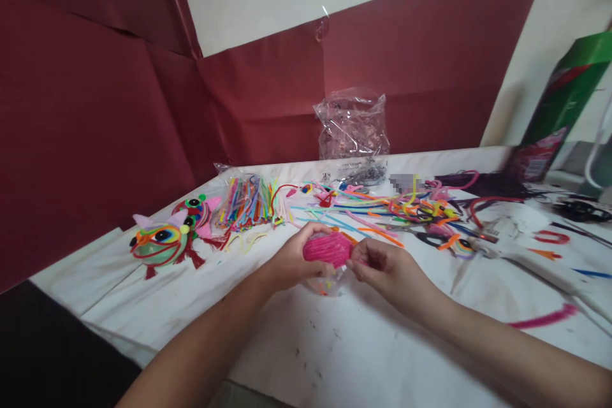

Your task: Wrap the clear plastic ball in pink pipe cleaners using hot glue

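My left hand (291,261) grips a rounded pink ball (327,248) wrapped in pink pipe cleaner, held just above the white table (363,350). My right hand (387,271) pinches the ball's right side with thumb and fingers closed on the pink strand. A bit of clear plastic (327,284) hangs under the ball. Both forearms reach in from the bottom edge.
Two finished colourful fish figures (165,242) lie at the left. A bag of pipe cleaners (248,201) and loose strands (382,207) cover the table's back. Scissors (442,239) lie right of my hands. A clear plastic bag (352,124) stands by the red wall, a green box (557,105) at right.
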Demonstrator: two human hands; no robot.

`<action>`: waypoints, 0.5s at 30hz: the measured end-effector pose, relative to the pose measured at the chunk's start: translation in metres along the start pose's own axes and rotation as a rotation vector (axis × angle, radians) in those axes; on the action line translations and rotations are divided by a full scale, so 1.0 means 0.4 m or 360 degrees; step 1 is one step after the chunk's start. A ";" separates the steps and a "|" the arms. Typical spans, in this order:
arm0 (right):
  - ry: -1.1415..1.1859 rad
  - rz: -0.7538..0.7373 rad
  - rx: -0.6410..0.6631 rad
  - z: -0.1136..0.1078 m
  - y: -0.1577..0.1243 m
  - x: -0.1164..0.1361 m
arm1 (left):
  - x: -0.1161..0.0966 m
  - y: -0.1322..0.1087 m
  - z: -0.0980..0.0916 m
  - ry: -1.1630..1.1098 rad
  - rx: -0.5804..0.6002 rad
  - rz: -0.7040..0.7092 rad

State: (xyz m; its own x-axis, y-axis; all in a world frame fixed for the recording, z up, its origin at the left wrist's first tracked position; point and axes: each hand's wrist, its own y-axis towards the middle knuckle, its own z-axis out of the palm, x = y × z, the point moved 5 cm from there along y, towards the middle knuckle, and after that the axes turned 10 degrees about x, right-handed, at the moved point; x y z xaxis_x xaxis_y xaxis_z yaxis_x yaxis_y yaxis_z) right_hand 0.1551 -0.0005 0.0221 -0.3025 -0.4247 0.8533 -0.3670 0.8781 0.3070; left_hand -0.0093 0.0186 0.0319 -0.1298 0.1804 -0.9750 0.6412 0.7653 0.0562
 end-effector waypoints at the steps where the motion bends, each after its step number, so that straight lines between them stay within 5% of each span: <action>1: 0.0008 0.0002 0.0003 -0.001 0.001 0.000 | 0.001 0.000 0.000 0.0012 0.0000 0.0003; 15: 0.0172 0.0080 0.0026 -0.018 0.019 -0.021 | 0.018 0.011 -0.009 -0.0114 0.0004 0.0228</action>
State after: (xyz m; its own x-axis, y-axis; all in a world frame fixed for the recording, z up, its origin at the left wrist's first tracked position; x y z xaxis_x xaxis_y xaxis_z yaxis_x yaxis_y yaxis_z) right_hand 0.1610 0.0113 0.0202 -0.2244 -0.3532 0.9082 -0.3682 0.8937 0.2565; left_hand -0.0103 0.0254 0.0258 0.0173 0.2430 -0.9699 0.6512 0.7333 0.1954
